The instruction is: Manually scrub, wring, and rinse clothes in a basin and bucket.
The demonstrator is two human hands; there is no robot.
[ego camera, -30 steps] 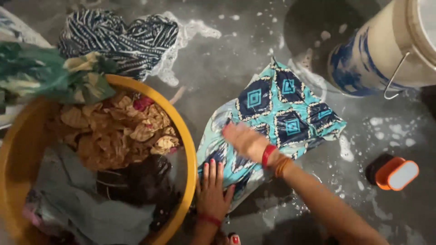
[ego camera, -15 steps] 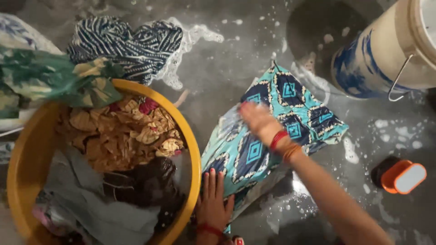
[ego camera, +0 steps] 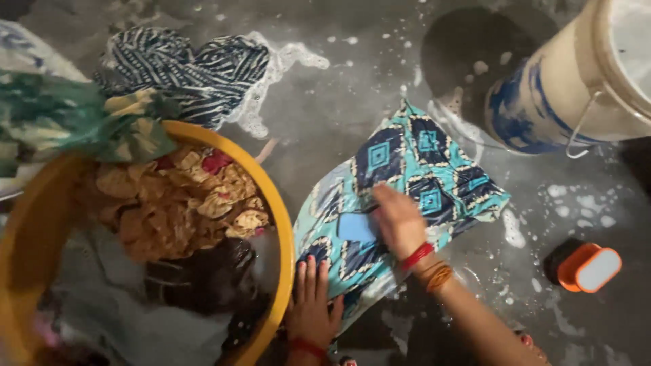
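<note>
I am pressing my left hand flat on the near edge of the patterned cloth beside the yellow tub. My right hand, gripping a blue soap bar, has slid back toward me, scrubbing.

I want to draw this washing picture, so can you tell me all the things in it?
Patterned cloth: one, teal and navy, spread on the wet floor.
Soap bar: one, blue, on the cloth under the right hand.
Tub: one, yellow, left, full of clothes.
Striped garment: one, dark blue and white, above the tub.
Bucket: one, cream and blue, top right.
Small box: one, orange and white, right.
Left hand: flat on the cloth's lower edge.
Right hand: on the soap.
</note>
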